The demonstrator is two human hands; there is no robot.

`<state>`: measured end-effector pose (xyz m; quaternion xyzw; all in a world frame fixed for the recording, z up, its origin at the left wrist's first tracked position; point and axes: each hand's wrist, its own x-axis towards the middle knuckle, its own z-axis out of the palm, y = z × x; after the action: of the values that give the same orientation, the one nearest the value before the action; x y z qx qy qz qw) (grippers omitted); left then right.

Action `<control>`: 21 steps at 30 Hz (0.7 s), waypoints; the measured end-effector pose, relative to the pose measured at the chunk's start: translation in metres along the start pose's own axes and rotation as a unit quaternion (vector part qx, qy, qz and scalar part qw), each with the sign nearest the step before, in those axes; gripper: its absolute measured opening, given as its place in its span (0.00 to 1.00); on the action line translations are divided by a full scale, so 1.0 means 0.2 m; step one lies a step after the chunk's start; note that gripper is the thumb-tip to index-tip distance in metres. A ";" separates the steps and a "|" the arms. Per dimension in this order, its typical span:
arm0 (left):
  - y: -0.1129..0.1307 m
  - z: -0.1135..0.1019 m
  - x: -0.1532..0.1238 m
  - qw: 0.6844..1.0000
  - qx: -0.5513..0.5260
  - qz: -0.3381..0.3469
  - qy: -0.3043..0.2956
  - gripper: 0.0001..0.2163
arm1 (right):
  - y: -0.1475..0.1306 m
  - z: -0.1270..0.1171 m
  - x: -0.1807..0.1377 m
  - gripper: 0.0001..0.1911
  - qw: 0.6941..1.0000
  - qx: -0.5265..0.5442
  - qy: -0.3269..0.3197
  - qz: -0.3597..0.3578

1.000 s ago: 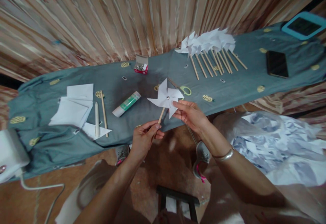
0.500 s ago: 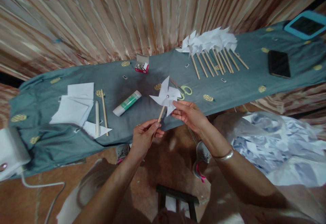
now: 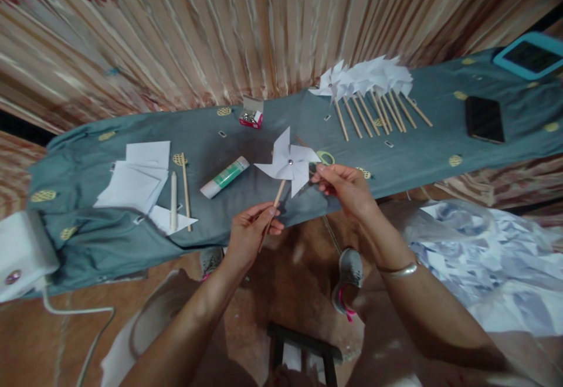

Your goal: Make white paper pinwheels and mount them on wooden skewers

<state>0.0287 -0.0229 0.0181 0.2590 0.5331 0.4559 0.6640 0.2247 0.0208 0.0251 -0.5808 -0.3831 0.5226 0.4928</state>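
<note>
A white paper pinwheel (image 3: 284, 155) with a silver pin at its centre is held upright over the table's front edge. My left hand (image 3: 254, 227) is closed around its wooden stick (image 3: 278, 192), thumb against fingers. Just right of the blades is my right hand (image 3: 345, 187), its fingers loosely curled and slightly apart, with nothing visible in them. Green-handled scissors (image 3: 325, 157) lie behind, partly hidden by the pinwheel and right hand. Left of the pinwheel is a green-and-white glue stick (image 3: 225, 177).
Several finished pinwheels (image 3: 373, 79) lie in a row at the back. A red box of pins (image 3: 251, 118), paper squares (image 3: 132, 187), a loose stick (image 3: 186, 193), a white rod (image 3: 173, 199) and a phone (image 3: 484, 118) rest on the green cloth (image 3: 422, 164). Folded paper pieces (image 3: 479, 258) fill a bag at right.
My right hand has come off the pinwheel's lower right blade and moved slightly right. The blades have turned a little. My left hand still grips the stick.
</note>
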 end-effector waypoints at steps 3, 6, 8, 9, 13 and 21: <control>0.00 0.01 -0.01 1.000 -0.002 0.002 -0.007 0.20 | 0.00 -0.03 0.02 0.22 0.999 0.001 0.046 -0.020; -0.01 0.01 -0.02 1.000 -0.007 0.001 -0.016 0.19 | 0.02 -0.04 0.04 0.23 0.993 0.016 0.092 -0.069; -0.02 0.02 -0.02 1.000 -0.012 -0.003 -0.024 0.19 | 0.03 -0.05 0.06 0.25 0.988 0.016 0.099 -0.119; -0.03 0.02 -0.02 0.999 -0.014 -0.005 -0.029 0.19 | 0.03 -0.05 0.07 0.25 0.986 0.014 0.091 -0.136; -0.04 0.03 -0.03 0.999 -0.015 -0.013 -0.046 0.19 | 0.03 -0.03 0.08 0.23 0.992 0.031 0.037 -0.117; -0.04 0.03 -0.01 0.999 -0.018 0.005 -0.041 0.18 | -0.02 0.01 0.05 0.19 0.994 0.094 0.055 -0.017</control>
<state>0.0372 -0.0272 0.0153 0.2678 0.4958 0.4578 0.6876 0.2237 0.0311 0.0272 -0.5534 -0.3146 0.5149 0.5742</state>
